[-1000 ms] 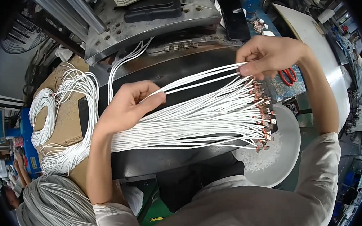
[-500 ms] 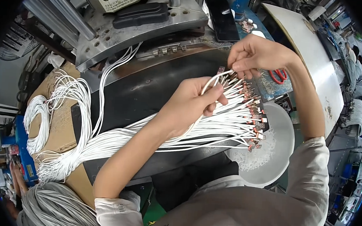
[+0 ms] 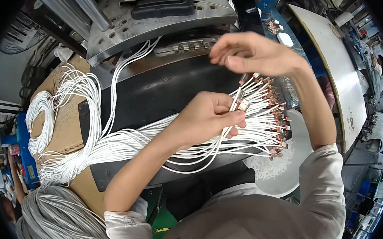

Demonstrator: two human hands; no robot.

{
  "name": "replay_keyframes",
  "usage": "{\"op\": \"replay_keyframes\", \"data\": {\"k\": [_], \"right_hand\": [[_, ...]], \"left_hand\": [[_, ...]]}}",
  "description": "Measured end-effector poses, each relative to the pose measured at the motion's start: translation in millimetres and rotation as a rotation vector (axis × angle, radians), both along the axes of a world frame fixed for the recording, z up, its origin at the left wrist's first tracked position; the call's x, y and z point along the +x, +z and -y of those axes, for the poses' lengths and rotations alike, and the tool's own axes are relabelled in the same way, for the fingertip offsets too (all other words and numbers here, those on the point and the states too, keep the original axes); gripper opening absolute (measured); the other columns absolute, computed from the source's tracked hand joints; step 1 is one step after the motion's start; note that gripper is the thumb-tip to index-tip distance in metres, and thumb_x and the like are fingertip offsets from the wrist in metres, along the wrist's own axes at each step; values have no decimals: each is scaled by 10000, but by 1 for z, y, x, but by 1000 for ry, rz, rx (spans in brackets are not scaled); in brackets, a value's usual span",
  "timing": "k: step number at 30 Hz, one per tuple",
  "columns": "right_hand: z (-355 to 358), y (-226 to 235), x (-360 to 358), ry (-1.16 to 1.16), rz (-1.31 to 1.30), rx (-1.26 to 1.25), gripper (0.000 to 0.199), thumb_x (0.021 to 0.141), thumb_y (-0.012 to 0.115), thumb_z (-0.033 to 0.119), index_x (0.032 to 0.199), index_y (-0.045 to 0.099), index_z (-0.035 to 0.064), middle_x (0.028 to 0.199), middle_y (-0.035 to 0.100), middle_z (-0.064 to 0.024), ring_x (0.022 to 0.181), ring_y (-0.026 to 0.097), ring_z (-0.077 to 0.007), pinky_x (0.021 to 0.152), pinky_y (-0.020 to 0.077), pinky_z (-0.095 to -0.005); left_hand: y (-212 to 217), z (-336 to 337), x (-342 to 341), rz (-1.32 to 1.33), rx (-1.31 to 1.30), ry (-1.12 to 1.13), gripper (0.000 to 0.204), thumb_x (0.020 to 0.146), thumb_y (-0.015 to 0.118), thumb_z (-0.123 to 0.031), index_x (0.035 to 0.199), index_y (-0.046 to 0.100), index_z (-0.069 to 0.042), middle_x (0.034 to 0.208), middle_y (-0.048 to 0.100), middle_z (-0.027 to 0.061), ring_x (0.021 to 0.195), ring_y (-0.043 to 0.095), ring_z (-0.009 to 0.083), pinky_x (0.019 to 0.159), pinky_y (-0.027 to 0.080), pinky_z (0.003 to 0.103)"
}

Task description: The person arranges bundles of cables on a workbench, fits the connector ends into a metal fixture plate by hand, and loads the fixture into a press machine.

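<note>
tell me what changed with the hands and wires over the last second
The left hand slid along the wires toward their terminal ends and now pinches a few near the tips. The right hand let go of the strands it held and hangs above the ends, fingers loosely curled. The bundle stays draped over the black mat.

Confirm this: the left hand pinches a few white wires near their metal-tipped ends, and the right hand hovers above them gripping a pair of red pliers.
Not quite. In the head view the right hand holds no pliers; its fingers are bare. The left hand does pinch white wires near their metal-tipped ends.
</note>
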State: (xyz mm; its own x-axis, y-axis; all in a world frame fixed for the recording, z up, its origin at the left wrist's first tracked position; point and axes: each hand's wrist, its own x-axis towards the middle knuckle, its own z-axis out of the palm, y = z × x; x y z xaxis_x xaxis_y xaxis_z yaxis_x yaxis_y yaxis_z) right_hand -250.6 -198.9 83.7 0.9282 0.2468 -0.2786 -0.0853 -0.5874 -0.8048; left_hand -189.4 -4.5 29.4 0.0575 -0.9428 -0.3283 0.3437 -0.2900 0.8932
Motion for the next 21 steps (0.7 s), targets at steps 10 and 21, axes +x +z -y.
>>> {"op": "replay_keyframes", "data": {"k": [10,21], "right_hand": [[16,-73,35,-289,561,-759,480,1007,564,364,1311,552,-7,1280,591,-190,1140,588,-340,1033,428,-397],[-15,-51,12,-454,100,-51,271,1000,615,275,1033,634,7,923,640,-45,770,609,-144,683,489,-289]], "left_hand": [[12,-25,22,48,20,336,225,979,646,-128,1102,633,60,1025,687,120,806,665,140,723,557,271],[-8,-20,30,148,-38,437,204,877,751,-43,1057,703,38,900,712,61,809,666,102,750,545,230]]}}
